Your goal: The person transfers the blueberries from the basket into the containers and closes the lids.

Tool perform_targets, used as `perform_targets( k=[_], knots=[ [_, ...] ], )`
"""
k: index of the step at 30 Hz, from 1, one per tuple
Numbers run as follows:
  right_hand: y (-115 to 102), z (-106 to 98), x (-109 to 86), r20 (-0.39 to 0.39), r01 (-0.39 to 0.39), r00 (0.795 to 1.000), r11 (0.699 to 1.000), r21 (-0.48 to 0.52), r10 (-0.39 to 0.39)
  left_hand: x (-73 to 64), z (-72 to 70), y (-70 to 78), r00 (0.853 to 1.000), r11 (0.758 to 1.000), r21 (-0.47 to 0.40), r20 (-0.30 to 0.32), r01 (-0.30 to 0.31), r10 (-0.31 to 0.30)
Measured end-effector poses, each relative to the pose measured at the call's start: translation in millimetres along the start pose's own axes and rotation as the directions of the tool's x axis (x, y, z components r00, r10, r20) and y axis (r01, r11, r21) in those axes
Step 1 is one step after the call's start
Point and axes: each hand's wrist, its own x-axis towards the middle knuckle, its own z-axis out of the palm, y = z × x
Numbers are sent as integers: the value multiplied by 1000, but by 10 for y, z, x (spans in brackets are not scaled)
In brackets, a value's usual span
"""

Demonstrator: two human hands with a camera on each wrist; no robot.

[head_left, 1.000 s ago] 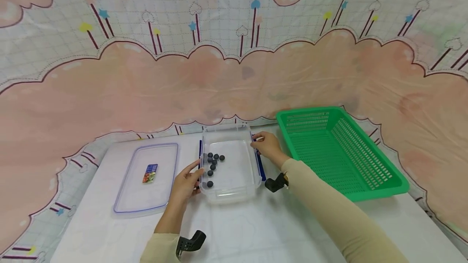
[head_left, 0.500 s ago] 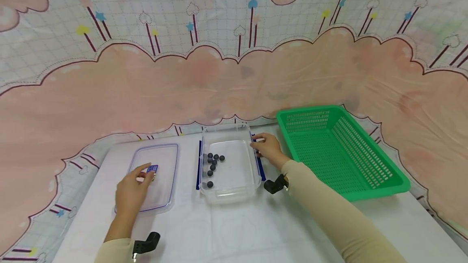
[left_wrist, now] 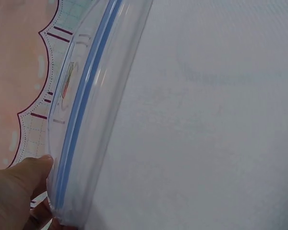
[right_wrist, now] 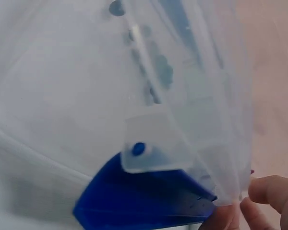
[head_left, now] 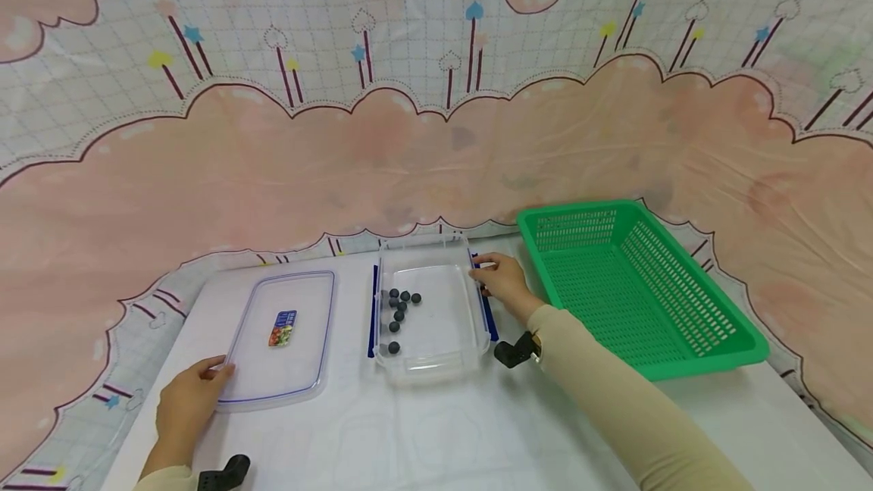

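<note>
At the near left corner of a clear lid [head_left: 273,377] with a blue seal, my left hand [head_left: 186,406] pinches the edge. In the left wrist view the thumb lies over the lid and the fingers are partly hidden under it. On the lid lies a small label [head_left: 283,328] with a coloured print. A clear plastic box [head_left: 439,324] with blue side clips stands uncovered to the right. Inside it, near the left wall, are several small dark balls [head_left: 402,307]. My right hand [head_left: 503,279] grips the box's right rim near a blue clip [right_wrist: 144,196].
A green perforated basket [head_left: 634,294] stands right of the box, beyond my right forearm. Everything rests on a white-covered table [head_left: 409,438]. A patterned cloth [head_left: 436,157] hangs behind the table.
My left hand has left the box's left side, passed over the label on the lid, and now holds the lid's near left corner. The right hand stays on the box rim.
</note>
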Motion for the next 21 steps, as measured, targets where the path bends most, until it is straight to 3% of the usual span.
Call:
perform_targets(
  k=[3, 6, 9, 12, 15, 17, 21],
  knots=[
    [-70, 29, 1, -13, 52, 999, 993, -107, -53, -11, -6, -10, 999, 999, 6, -17, 34, -33],
    [-248, 120, -14, -39, 156, 986, 972, -178, -165, -24, -19, -30, 998, 998, 17, -22, 64, -64],
    [-566, 309, -88, -41, 260, 962, 949, -179, -271, -26, -31, -32, 997, 998, 25, -39, 64, -63],
    [-930, 623, -232, 36, 335, 942, 929, -159, -334, -25, -44, -34, 997, 998, 27, -50, 63, -62],
    [-1207, 1049, -419, 168, 350, 930, 926, -141, -326, -39, -50, -65, 996, 996, 27, -48, 80, -78],
    [-1309, 1345, -551, 244, 320, 928, 937, -138, -281, -45, -45, -86, 995, 996, 25, -48, 90, -88],
    [-1280, 1864, -744, 280, 208, 948, 960, -188, -150, -40, -4, -89, 995, 996, 11, -49, 93, -92]
  ],
)
